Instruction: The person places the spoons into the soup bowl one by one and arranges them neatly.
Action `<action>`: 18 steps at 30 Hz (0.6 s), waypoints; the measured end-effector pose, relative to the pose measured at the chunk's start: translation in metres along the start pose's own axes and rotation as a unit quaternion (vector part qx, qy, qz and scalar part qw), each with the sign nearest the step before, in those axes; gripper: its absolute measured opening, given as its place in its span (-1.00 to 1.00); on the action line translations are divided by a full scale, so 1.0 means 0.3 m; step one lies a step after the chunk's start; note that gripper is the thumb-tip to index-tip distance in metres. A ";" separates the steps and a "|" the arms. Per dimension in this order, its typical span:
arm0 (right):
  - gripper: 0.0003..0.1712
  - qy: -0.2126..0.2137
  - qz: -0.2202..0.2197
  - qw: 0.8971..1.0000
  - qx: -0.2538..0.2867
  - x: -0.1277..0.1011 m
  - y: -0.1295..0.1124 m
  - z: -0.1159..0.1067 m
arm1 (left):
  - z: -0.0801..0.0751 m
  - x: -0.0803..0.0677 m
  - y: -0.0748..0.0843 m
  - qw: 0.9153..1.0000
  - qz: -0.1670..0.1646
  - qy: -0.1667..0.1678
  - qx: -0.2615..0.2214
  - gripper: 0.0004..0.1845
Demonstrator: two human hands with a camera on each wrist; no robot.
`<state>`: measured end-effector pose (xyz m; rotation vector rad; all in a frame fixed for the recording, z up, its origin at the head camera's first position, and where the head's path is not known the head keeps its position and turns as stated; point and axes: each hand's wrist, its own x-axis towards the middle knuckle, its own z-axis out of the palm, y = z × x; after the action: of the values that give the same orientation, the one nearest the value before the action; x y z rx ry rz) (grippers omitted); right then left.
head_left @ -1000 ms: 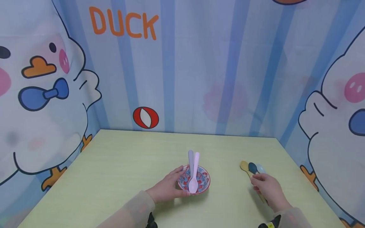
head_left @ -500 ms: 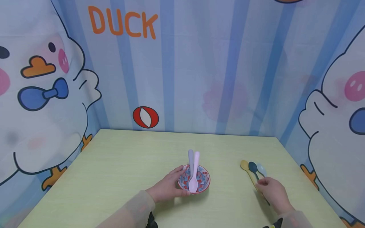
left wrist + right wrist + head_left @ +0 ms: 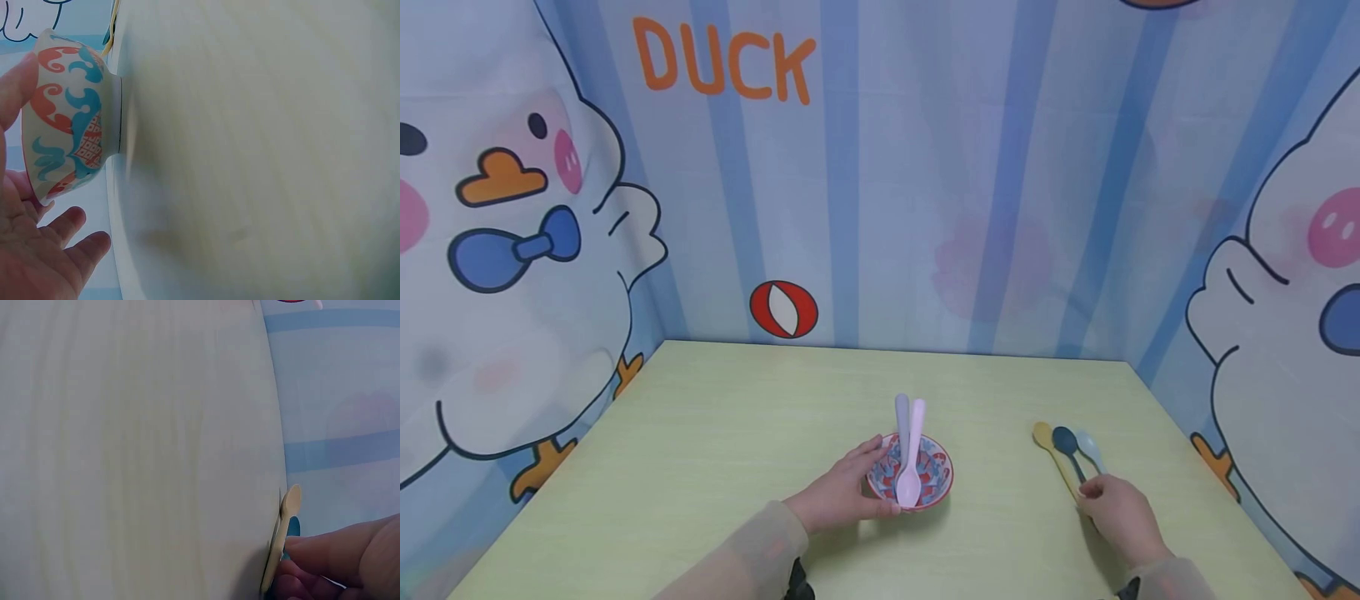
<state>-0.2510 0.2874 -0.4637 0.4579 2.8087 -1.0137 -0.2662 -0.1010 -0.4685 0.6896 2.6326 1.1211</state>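
Note:
A red, blue and white patterned bowl point(image 3: 936, 471) stands on the table, its foot right at the surface in the left wrist view. My left hand point(image 3: 838, 492) grips its left side, thumb at the near rim and fingers at the far rim. Inside lean a pink spoon point(image 3: 913, 467) and a greyish-purple spoon point(image 3: 902, 417), handles up. To the right lie a yellow spoon point(image 3: 1052, 452), a dark blue spoon point(image 3: 1065, 442) and a light blue spoon point(image 3: 1087, 446), fanned out. My right hand point(image 3: 1123, 512) pinches the dark blue spoon's handle; the lower handles are partly hidden.
The pale green table point(image 3: 737, 408) runs back to a blue striped curtain point(image 3: 895, 208) with duck pictures. Similar cloth panels flank it on the left and right. Bare tabletop lies between the bowl and the spoons.
My right hand has slid down the spoons toward me and slightly right, showing more of the dark blue and light blue ones. The left hand and bowl stay put.

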 end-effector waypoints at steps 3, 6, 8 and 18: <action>-0.77 0.002 -0.002 1.000 -0.010 0.001 0.003 0.004 | 0.000 -0.002 0.001 1.000 0.000 0.000 -0.001 0.01; -0.76 -0.001 -0.009 0.999 -0.032 0.002 0.009 0.007 | -0.001 -0.003 0.002 1.000 -0.001 -0.001 -0.004 0.01; -0.76 -0.004 -0.012 0.999 -0.048 0.003 0.008 0.009 | -0.001 -0.003 0.003 1.000 -0.002 -0.001 -0.003 0.01; -0.78 -0.001 -0.029 0.997 -0.076 -0.003 0.009 0.009 | 0.001 0.000 0.007 1.000 -0.009 -0.001 0.003 0.00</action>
<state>-0.2494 0.2875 -0.4672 0.3600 2.8853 -0.8015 -0.2654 -0.0997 -0.4673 0.6661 2.6362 1.1068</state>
